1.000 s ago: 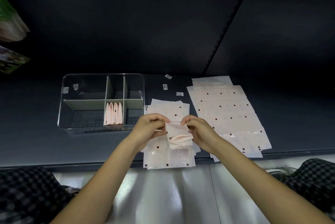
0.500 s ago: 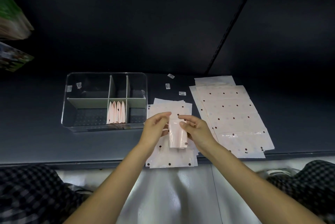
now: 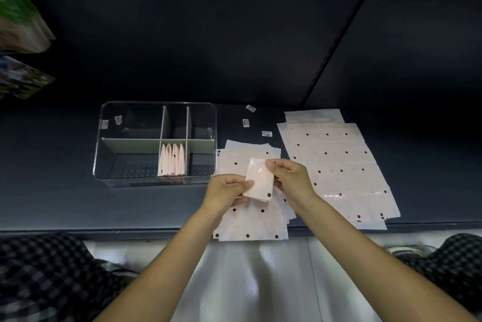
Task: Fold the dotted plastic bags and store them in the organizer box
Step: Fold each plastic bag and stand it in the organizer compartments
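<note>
Folded bag [image 3: 259,180], frame centre: light, slick, springy. Both hands, left [image 3: 226,191] and right [image 3: 291,178], pinch opposite edges; grip across folds.

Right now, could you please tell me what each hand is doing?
Left hand: pinches the folded bag.
Right hand: holds the same folded bag's right edge.
</note>
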The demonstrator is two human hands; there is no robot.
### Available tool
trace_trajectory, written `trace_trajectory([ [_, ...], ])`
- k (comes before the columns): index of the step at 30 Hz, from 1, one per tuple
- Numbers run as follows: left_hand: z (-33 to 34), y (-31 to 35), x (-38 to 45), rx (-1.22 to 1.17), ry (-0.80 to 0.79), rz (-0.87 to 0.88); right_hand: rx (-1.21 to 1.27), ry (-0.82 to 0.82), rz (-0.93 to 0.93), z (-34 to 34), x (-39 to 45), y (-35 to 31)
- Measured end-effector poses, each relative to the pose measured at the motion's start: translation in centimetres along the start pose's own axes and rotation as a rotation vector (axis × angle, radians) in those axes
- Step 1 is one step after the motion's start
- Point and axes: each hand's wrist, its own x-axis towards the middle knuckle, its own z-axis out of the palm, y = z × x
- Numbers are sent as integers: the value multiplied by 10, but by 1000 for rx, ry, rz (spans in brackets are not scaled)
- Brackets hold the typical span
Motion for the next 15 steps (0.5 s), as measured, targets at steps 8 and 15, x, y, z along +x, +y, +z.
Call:
trace_trajectory([
  [8,-13,-4,-8,751,426,603,-310,-110,-90,52,-29,10],
  [15,-53,-4,0,742,392,737,-406,-87,-65,87,-8,-6],
])
